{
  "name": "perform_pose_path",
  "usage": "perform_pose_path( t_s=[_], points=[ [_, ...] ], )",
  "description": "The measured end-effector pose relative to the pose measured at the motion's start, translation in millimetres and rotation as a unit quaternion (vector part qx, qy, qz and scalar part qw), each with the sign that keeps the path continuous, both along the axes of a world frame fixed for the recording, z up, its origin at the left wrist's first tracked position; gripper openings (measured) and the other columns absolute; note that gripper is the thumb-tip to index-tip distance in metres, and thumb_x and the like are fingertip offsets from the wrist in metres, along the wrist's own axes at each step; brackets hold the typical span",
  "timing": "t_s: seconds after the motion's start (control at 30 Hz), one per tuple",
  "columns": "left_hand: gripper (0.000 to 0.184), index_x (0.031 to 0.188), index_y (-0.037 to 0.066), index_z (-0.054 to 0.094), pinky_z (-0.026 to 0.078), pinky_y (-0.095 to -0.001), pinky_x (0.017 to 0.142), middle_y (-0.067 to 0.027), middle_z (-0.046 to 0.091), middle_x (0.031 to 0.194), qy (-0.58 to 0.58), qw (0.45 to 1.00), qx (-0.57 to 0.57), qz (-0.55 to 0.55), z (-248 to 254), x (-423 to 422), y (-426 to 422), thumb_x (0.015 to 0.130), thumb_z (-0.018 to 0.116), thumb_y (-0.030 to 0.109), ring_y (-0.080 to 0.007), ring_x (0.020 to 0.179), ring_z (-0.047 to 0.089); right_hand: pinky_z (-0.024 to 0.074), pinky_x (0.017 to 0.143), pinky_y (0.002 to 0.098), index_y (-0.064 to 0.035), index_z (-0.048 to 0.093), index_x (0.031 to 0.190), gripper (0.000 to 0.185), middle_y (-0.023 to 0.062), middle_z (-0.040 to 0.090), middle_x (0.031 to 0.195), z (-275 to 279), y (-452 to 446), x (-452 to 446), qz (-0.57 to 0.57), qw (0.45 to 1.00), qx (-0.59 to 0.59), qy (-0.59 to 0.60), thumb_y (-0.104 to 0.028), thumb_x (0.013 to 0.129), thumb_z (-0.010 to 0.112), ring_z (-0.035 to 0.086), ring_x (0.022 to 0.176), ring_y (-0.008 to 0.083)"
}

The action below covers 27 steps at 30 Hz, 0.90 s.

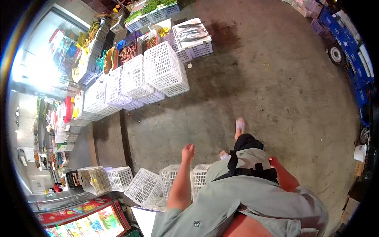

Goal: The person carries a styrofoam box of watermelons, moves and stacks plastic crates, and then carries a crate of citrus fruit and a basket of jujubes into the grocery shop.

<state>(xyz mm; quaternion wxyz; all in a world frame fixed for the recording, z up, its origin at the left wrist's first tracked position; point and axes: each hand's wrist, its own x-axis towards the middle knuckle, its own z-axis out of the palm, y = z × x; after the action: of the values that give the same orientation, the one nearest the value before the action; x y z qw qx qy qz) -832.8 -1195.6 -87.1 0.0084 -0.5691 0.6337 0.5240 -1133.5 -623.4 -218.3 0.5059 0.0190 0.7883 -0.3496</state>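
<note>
My left hand [188, 152] is held out in front of my body, its fingers curled in, with nothing seen in it. Below it the concrete floor shows, and white plastic crates [169, 177] stand beside that forearm. My right hand [273, 161] hangs by my hip, next to a black waist bag [265, 173]; its fingers are mostly hidden. My two feet are on the floor, one forward of the other.
Stacked white crates [166, 67] line the stall front at upper left. Fish lie on a white box [192, 32]; sweet potatoes [128, 52] and greens [154, 6] are behind. A lit fridge [87, 223] stands lower left. A blue vehicle [349, 55] is at right.
</note>
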Motion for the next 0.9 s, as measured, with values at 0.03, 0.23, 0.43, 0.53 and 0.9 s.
perform_pose_path(
  t_s=[0.03, 0.23, 0.43, 0.53, 0.9],
  points=[
    [0.035, 0.106, 0.003, 0.069, 0.053, -0.0317, 0.072, -0.0116, 0.072, 0.093, 0.04, 0.998, 0.002, 0.039, 21.3, -25.9, -14.5, 0.092, 0.059, 0.035, -0.0211, 0.084, 0.068, 0.0489, 0.068, 0.0438, -0.0019, 0.062, 0.08, 0.011, 0.0087, 0.058, 0.074, -33.8, -19.5, -17.3, -0.117, 0.987, -0.012, -0.109, -0.011, 0.082, 0.058, 0.058, 0.07, 0.0286],
    [0.027, 0.106, 0.006, 0.066, 0.048, -0.0277, 0.056, -0.0034, 0.068, 0.085, 0.084, 0.993, 0.029, 0.081, 53.3, -74.4, -34.7, 0.094, 0.061, 0.03, -0.0118, 0.065, 0.059, 0.0474, 0.064, 0.0411, -0.0068, 0.064, 0.079, 0.024, 0.0074, 0.062, 0.074, -2.5, -227.9, -169.8, 0.034, 0.983, -0.143, -0.106, -0.03, 0.085, 0.065, 0.058, 0.066, 0.0206],
    [0.036, 0.117, 0.003, 0.064, 0.05, -0.0382, 0.084, -0.0116, 0.071, 0.105, -0.046, 0.995, 0.074, 0.052, 10.2, -22.0, 15.4, 0.089, 0.063, 0.025, -0.0236, 0.096, 0.065, 0.0528, 0.067, 0.0377, -0.0036, 0.067, 0.101, 0.028, 0.0097, 0.068, 0.084, 91.8, -453.1, -309.2, 0.196, 0.958, -0.027, 0.206, -0.029, 0.09, 0.064, 0.064, 0.075, 0.02],
    [0.036, 0.117, 0.003, 0.064, 0.05, -0.0382, 0.084, -0.0119, 0.071, 0.105, -0.083, 0.983, 0.117, 0.114, 31.3, -32.5, 18.3, 0.089, 0.063, 0.025, -0.0241, 0.096, 0.065, 0.0518, 0.071, 0.0379, -0.0026, 0.067, 0.096, 0.03, 0.0109, 0.069, 0.084, 110.6, -519.8, -365.7, 0.219, 0.937, -0.005, 0.271, -0.032, 0.091, 0.063, 0.065, 0.078, 0.0235],
    [0.035, 0.117, 0.003, 0.064, 0.051, -0.0384, 0.084, -0.0127, 0.071, 0.104, 0.003, 0.975, 0.138, 0.172, -51.9, -37.9, -182.0, 0.09, 0.062, 0.024, -0.026, 0.094, 0.066, 0.0508, 0.085, 0.0401, -0.0065, 0.07, 0.101, 0.033, 0.0124, 0.071, 0.102, 104.8, -688.1, -302.3, 0.19, 0.965, 0.029, 0.176, -0.036, 0.086, 0.066, 0.066, 0.098, 0.029]
  ],
)
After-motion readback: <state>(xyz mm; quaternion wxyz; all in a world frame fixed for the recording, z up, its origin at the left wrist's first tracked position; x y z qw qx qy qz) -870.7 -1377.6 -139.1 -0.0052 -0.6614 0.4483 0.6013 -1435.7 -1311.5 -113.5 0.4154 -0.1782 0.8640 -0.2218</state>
